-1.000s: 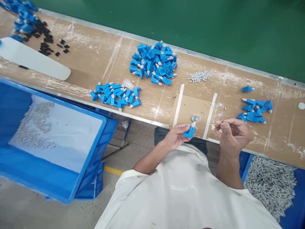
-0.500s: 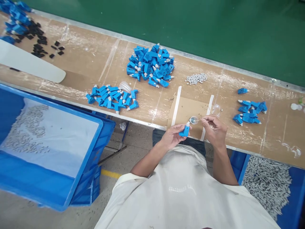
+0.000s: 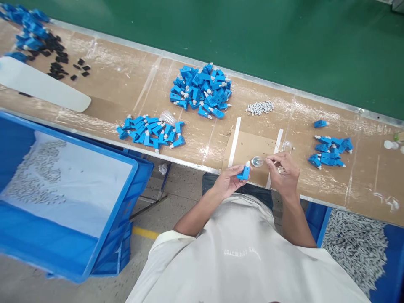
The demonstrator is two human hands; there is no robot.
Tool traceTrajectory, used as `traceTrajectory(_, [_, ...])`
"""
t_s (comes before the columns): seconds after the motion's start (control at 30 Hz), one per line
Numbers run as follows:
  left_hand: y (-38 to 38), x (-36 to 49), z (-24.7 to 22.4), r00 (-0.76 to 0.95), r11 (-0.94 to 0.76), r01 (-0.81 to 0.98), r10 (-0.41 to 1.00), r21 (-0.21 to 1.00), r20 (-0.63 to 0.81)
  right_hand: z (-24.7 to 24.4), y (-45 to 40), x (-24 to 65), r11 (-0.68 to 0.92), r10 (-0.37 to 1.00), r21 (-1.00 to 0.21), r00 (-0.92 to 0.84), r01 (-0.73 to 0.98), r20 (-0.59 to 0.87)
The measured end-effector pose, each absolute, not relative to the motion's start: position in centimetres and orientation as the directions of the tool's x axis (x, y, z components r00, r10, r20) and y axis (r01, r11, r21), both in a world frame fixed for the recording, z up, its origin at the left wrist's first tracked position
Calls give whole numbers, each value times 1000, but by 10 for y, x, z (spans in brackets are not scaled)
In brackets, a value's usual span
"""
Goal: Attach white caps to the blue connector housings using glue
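Between the fingers of my left hand [image 3: 227,182] is a blue plastic part [image 3: 243,172] with a white tip pointing up, held over the table's front edge. My right hand [image 3: 285,172] pinches a thin stick [image 3: 264,159], whose far end reaches into a small clear cup [image 3: 256,161]. The cup stands on a cardboard sheet [image 3: 252,145] fixed by white tape strips, just right of the blue part. What the cup contains is too small to make out.
Beyond the cardboard lie a heap of blue parts [image 3: 202,90] and small grey pieces [image 3: 260,108]. More blue parts [image 3: 151,131] lie left, others [image 3: 331,149] right. A blue bin [image 3: 132,168] stands at the left, and grey pieces [image 3: 355,248] fill another at lower right.
The view has shifted slightly. Both hands keep their places around the cup, with the same blue part and stick in them.
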State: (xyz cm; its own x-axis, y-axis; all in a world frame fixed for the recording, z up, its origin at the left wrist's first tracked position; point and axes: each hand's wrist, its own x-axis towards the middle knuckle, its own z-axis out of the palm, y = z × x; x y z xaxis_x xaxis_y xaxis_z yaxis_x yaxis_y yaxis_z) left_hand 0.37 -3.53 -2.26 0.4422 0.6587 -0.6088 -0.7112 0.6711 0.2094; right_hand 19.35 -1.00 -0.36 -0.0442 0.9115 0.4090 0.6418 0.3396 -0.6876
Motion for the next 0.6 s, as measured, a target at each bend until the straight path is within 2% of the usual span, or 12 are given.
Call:
traceTrajectory(0.17, [-34, 8, -25, 458, 685, -691, 660, 228, -595, 4, -20, 197, 211, 944, -819, 105, 534, 312])
traceTrajectory(0.27, [-34, 10, -25, 460, 682, -694, 666, 229, -588, 8, -28, 195, 210, 943, -851, 129, 481, 306])
traceTrajectory(0.6, [-34, 13, -27, 450, 675, -697, 676, 244, -584, 30, -34, 173, 511, 837, -667, -136, 543, 530])
